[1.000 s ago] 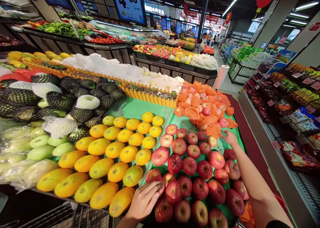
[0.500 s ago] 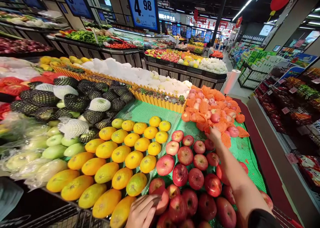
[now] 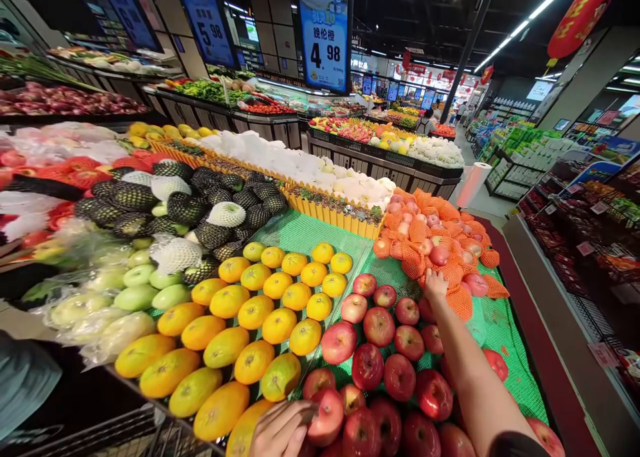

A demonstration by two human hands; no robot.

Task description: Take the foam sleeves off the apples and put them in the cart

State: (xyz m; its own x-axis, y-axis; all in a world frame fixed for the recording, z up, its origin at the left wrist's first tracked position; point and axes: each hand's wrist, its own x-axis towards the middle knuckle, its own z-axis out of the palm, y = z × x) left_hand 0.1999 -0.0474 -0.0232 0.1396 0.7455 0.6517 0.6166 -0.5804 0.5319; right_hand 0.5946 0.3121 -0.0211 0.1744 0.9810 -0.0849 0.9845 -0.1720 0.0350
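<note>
At the bottom centre, my left hand (image 3: pixel 283 429) has its fingers curled against a red apple (image 3: pixel 326 417) at the near edge of the loose apples, and seems to hold it. My right arm stretches forward over the display. My right hand (image 3: pixel 436 285) is at the near side of a heap of apples in orange foam nets (image 3: pixel 443 227), its fingers extended and touching the netting; nothing shows in its grasp. Between my hands lie rows of bare red apples (image 3: pixel 379 327) on green matting (image 3: pixel 523 363).
To the left are rows of yellow-orange citrus fruit (image 3: pixel 227 300), green fruit (image 3: pixel 137 298) and dark netted fruit (image 3: pixel 187 207). A yellow picket divider (image 3: pixel 335 215) runs behind. Packed shelves (image 3: pixel 575 243) stand on the right. A person's sleeve (image 3: pixel 25 383) shows at lower left.
The view has shifted, so the whole display appears further right and slightly lower. Both hands stay at about the same places among the fruit.
</note>
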